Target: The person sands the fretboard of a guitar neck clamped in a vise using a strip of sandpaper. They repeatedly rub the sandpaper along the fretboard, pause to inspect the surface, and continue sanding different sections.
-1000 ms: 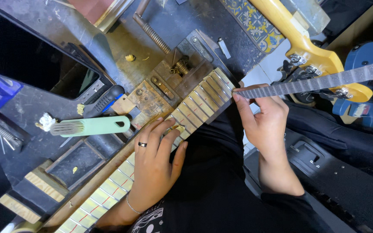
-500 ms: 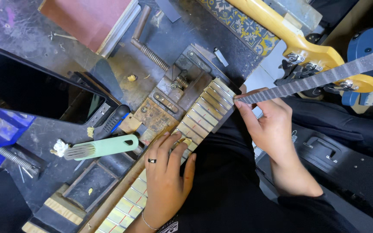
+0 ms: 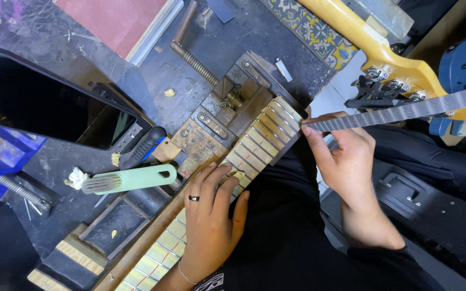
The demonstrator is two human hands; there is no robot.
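A pale wooden guitar neck (image 3: 254, 148) with metal frets lies diagonally across the dark workbench (image 3: 152, 75), its upper end held in a metal vise (image 3: 227, 102). My left hand (image 3: 211, 226), with a ring on one finger, rests flat on the fretboard with fingers spread. My right hand (image 3: 346, 161) sits just right of the neck's upper end and pinches the tip of a long grey file (image 3: 405, 110) that runs off to the right.
A mint-handled brush (image 3: 128, 179) and a black-and-blue tool (image 3: 144, 148) lie left of the neck. A black tray (image 3: 44, 102), a blue clamp (image 3: 6, 167) and a red board (image 3: 114, 19) sit further left. A yellow guitar headstock (image 3: 395, 64) is at upper right.
The view has shifted down and to the right. My left hand stays flat on the fretboard and my right hand keeps hold of the grey file at the neck's end.
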